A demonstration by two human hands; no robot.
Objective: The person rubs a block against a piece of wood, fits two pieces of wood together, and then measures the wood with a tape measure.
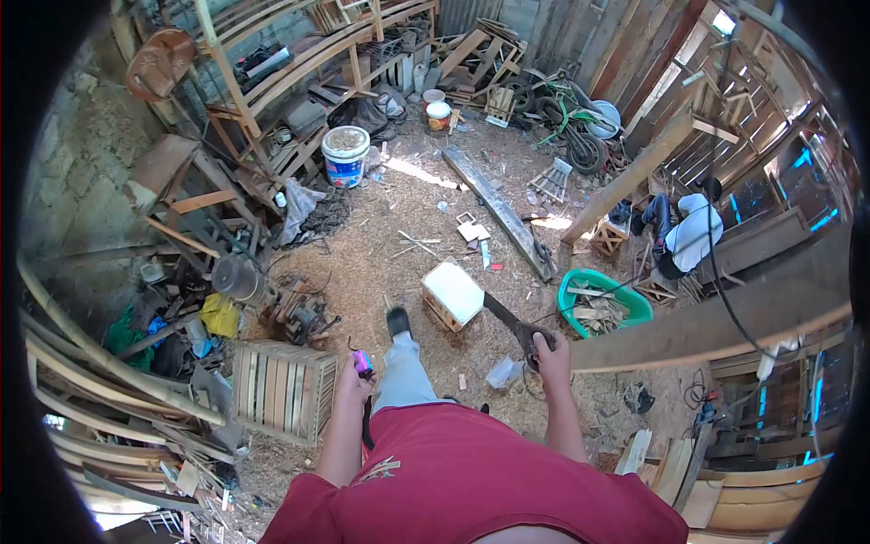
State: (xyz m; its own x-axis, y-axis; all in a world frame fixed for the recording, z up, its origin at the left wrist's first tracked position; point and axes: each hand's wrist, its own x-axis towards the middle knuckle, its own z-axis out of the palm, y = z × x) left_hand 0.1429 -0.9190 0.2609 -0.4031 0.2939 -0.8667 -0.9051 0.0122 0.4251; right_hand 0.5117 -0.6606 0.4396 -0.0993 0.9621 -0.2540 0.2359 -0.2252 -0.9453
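My right hand (552, 355) is closed round the handle of a handsaw (504, 315). The saw's dark blade points forward and left, its far end overlapping the edge of a small wooden stool (453, 292) with a pale top. Lower and to the left, my left hand (352, 384) grips a small shiny purple object (362, 362) with dark parts; I cannot tell its kind. One of my feet, in a dark shoe (398, 321), is forward on the sawdust floor between the left hand and the stool.
A green tub (637, 311) of wood scraps stands right of the stool, with a long plank (500, 214) beyond it. A slatted crate (276, 388) and a machine (299, 311) are on the left. Another person (692, 231) sits at the right, behind a wooden post (634, 175).
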